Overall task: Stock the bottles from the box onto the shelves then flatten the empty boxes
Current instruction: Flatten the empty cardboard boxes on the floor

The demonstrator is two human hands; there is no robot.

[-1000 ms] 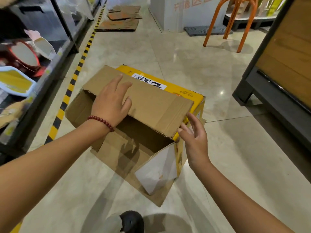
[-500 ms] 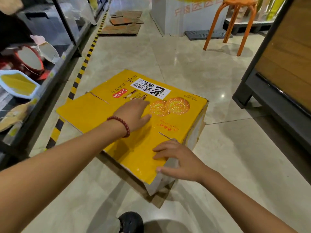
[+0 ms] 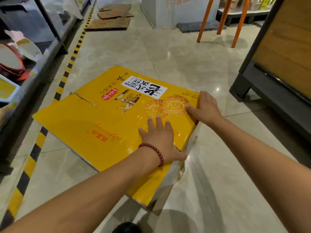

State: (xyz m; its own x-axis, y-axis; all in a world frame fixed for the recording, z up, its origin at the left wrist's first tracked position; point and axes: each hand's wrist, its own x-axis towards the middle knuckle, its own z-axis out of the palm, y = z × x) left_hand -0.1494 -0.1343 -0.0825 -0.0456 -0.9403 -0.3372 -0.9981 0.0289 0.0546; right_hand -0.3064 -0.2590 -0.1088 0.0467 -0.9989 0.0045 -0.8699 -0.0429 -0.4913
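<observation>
Head view: stool (image 3: pixel 222 21) beyond box (image 3: pixel 94 125)

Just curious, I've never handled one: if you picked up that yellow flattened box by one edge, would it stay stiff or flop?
The yellow box would probably bend at its creases; one flap seam already gapes. It looks light, being empty cardboard. Its glossy face might slip under the left hand.

A glossy yellow printed coating is seen on the cardboard box (image 3: pixel 107 132). The floor (image 3: pixel 168 52) is laid in polished, reflective stone-like tiles. Matt brown cardboard sheets (image 3: pixel 109 24) are seen far off; wood-grain panelling (image 3: pixel 286 39) covers the right unit.
</observation>
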